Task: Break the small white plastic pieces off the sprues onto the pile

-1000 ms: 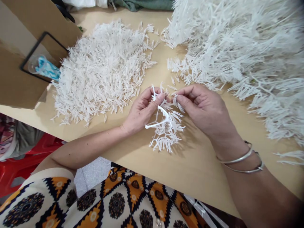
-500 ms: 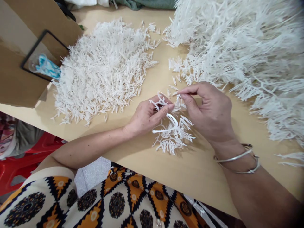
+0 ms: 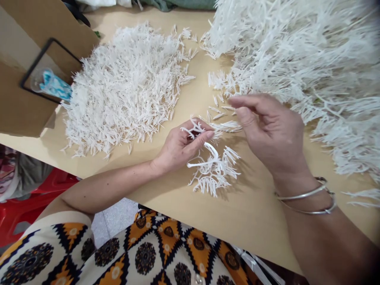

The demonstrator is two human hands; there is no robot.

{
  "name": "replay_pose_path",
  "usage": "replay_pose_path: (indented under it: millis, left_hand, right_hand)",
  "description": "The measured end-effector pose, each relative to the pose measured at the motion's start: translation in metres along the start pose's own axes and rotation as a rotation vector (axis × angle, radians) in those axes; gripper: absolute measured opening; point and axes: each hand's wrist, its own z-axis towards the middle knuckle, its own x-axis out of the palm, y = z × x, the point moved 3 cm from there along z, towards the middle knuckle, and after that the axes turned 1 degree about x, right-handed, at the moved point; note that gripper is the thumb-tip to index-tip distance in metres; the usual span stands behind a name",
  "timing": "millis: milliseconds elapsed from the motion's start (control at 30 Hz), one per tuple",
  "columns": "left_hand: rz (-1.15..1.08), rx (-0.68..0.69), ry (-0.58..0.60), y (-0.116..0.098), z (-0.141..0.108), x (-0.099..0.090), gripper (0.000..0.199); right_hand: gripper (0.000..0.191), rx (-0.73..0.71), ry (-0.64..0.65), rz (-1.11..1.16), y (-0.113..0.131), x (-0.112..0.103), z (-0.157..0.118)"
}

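Note:
My left hand (image 3: 182,148) pinches a white branched plastic piece (image 3: 215,172) near the middle of the table. Its thick curved stem and many thin prongs hang below and right of the fingers. My right hand (image 3: 273,132), with metal bangles at the wrist, is just to the right, thumb and forefinger slightly apart around a small white sprig (image 3: 229,108) close to the fingertips. Whether the fingers touch that sprig is unclear. Several loose white sprigs (image 3: 219,115) lie on the table between the hands and the piles.
A pile of small white sprigs (image 3: 127,87) spreads at the left; a larger heap of white branched pieces (image 3: 285,59) fills the right. A cardboard box (image 3: 20,103) with a black wire frame and plastic cup (image 3: 53,84) stands far left.
My right hand has moved right and slightly up, away from the left hand, and its thumb and forefinger have parted. My left hand still holds the branched piece, shifted slightly left.

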Motion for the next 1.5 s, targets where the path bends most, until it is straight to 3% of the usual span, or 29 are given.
replay_pose_path:
  millis: [133, 400, 533, 633, 800, 900, 1067, 1267, 1367, 1500]
  left_hand:
    - [-0.02, -0.025, -0.018, 0.0, 0.0, 0.0, 0.035]
    - [0.004, -0.003, -0.017, 0.003, 0.0, -0.001, 0.035]
    - [0.043, 0.017, -0.017, 0.002, 0.001, -0.001, 0.032]
    - [0.044, 0.043, -0.019, 0.001, 0.002, -0.001, 0.029]
    - [0.079, 0.092, 0.009, 0.0, 0.0, -0.001, 0.029]
    - [0.071, 0.093, -0.01, 0.0, 0.0, -0.001, 0.03]
    - [0.139, 0.181, 0.003, -0.001, 0.002, 0.0, 0.024]
    - [0.178, 0.243, 0.018, -0.002, 0.003, -0.001, 0.018]
    - [0.184, 0.233, 0.024, -0.004, 0.004, -0.002, 0.017]
    - [0.199, 0.207, 0.041, -0.006, 0.004, -0.003, 0.019]
  right_hand:
    - [0.016, 0.115, 0.189, 0.046, 0.003, 0.004, -0.002]
    - [0.012, 0.059, 0.199, -0.165, -0.004, 0.0, -0.001]
    - [0.008, 0.005, 0.129, -0.221, 0.0, 0.008, -0.002]
    - [0.006, 0.073, 0.066, -0.207, -0.002, 0.012, -0.003]
    - [0.006, 0.221, -0.156, -0.219, -0.025, -0.007, 0.002]
    - [0.007, 0.235, -0.208, -0.129, -0.032, -0.014, 0.002]
    - [0.024, 0.1, -0.035, -0.06, -0.01, -0.004, -0.001]
    - [0.009, 0.142, 0.269, 0.065, -0.001, 0.007, -0.002]
    - [0.006, 0.194, 0.28, 0.093, -0.008, 0.009, -0.002]
    - [0.006, 0.153, 0.265, 0.008, -0.008, 0.011, -0.004]
